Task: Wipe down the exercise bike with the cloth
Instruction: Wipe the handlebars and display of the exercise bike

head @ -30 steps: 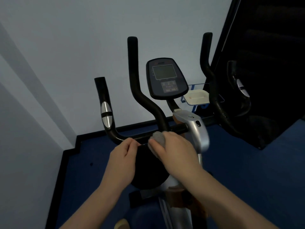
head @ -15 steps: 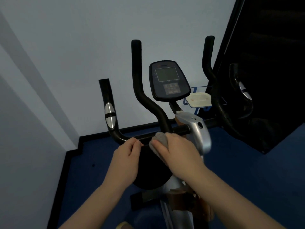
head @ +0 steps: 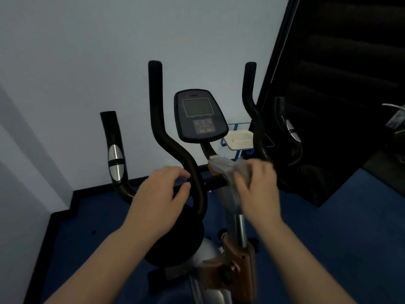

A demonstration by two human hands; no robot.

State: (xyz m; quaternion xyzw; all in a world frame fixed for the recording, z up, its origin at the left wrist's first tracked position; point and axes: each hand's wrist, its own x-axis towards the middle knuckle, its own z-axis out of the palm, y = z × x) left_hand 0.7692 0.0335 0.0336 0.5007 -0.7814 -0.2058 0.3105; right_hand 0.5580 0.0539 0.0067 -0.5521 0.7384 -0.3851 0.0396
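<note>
- The bike (head: 198, 187) stands in a corner on blue floor (head: 317, 238), its handlebars rising toward a pale wall (head: 109, 51); the console (head: 200, 116) sits between the two inner bars, screen dark
- The left hand (head: 161, 194) rests over the crossbar (head: 213, 182) just left of the inner left bar (head: 175, 150); its fingers curl over the bar, so I'd call it a grip that steadies the bike
- The right hand (head: 255, 189) is blurred with motion; it holds the cloth (head: 235, 176), a grey wad bunched under the fingers and pressed against the silver stem housing (head: 221, 164) where crossbar meets post
- The step in hand looks like wiping the central joint and stem cover; I judge the task not far along, since the console, the outer grips (head: 115, 150) and the frame (head: 232, 268) below show no cloth near them; whether they are clean I cannot tell
- The next move, to my eye, calls for keeping the cloth flat against the curved housing and carrying it round the joint, then up to the console or out along the right bar (head: 252, 110); the left hand would need to shift if the cloth comes its way
- A small white tray (head: 240, 140) sits behind the right bar, well clear of both hands
</note>
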